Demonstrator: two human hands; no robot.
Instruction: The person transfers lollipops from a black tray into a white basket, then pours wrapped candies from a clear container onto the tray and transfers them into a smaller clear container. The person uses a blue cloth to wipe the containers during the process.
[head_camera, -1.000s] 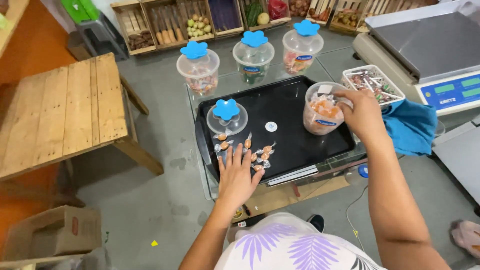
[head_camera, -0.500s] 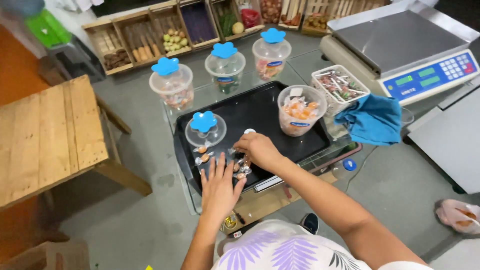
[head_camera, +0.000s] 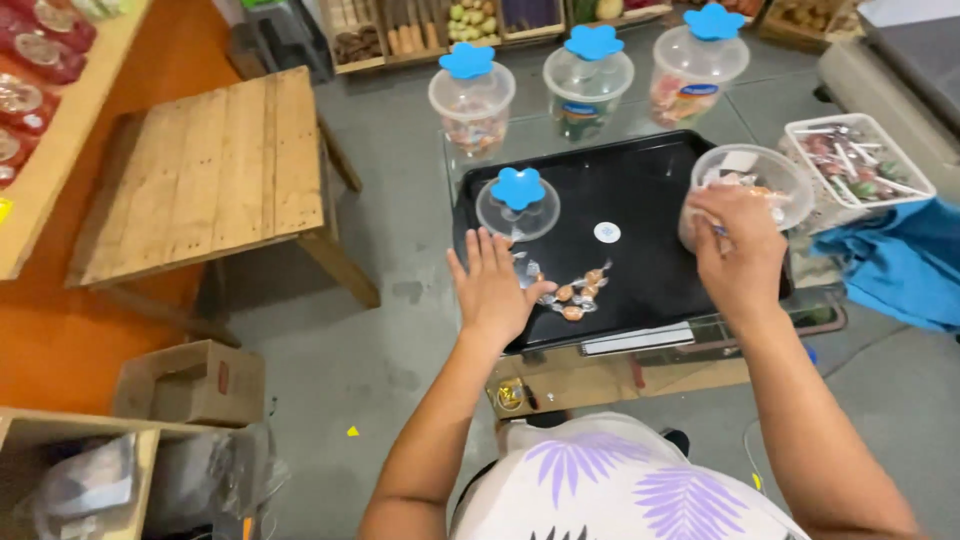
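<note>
Sweets are being moved from tray (head_camera: 640, 190) to tub (head_camera: 748, 180). Left hand (head_camera: 495, 290) lies flat, fingers released, sweets (head_camera: 572, 292) just right of them. Right hand (head_camera: 738, 250) fingers, pinched over the tub's rim, seemingly grasp sweets. Next likely calls for releasing them inside.

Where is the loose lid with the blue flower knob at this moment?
The loose lid lies on the black tray's far-left part, just beyond the left hand and the wrapped candies.
</note>
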